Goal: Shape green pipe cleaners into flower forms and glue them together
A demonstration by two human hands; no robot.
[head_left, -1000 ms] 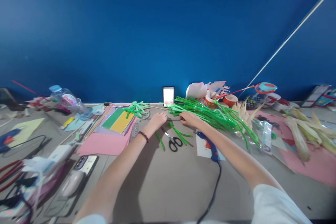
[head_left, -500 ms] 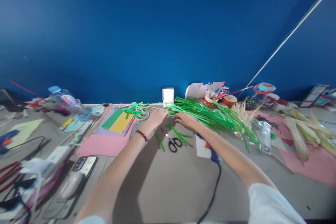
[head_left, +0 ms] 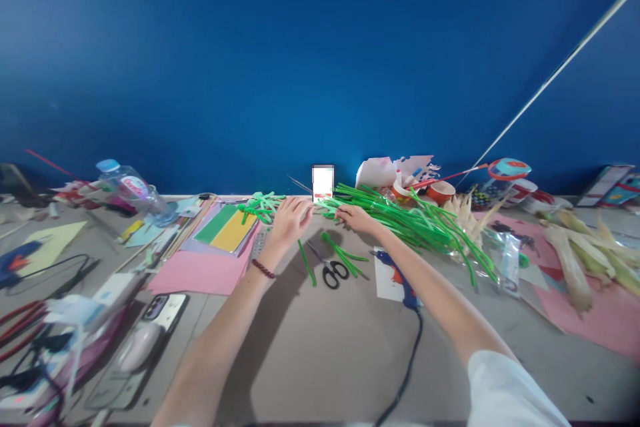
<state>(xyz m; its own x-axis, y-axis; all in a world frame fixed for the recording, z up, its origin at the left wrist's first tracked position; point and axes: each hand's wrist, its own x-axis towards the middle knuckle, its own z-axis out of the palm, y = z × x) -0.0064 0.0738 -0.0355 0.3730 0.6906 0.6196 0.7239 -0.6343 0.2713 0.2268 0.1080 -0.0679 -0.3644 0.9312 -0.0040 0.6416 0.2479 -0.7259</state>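
left fingers point(head_left: 299, 204) half-curled | right fingers point(head_left: 345, 212) bunched | both holds unclear | fuzzy, slender green stems point(head_left: 400, 219)

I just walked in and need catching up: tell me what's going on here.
Someone is working bare-handed at a cluttered table. The left hand is raised beside a green tangle, and the right hand is at the near end of a large green bundle. What either one grips is too small to tell. Closer in, the scissors lie untouched beside some short green strands, and a blue glue gun rests on white paper.
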